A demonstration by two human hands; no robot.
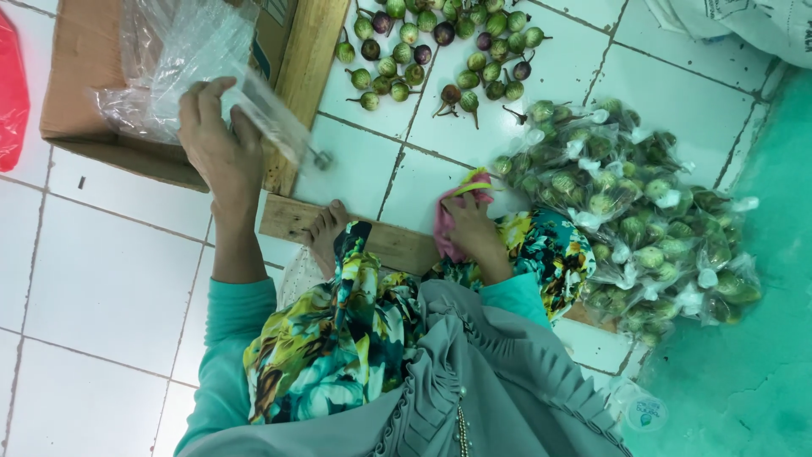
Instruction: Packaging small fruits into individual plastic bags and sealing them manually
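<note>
Left fingers (222, 100) grip clear plastic bag (254, 110); right fingers (457, 216) clutch pink cloth (447, 222).

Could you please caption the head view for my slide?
Seated person's left hand pulls a clear plastic bag from a box; bagged eggplants piled right.

one head view, steeply down, close over the lap

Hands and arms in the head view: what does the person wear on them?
Both arms wear long plain teal sleeves ending just above the wrists. The left hand and right hand are bare: no gloves, and no rings, watch or bracelets that I can make out.
</note>
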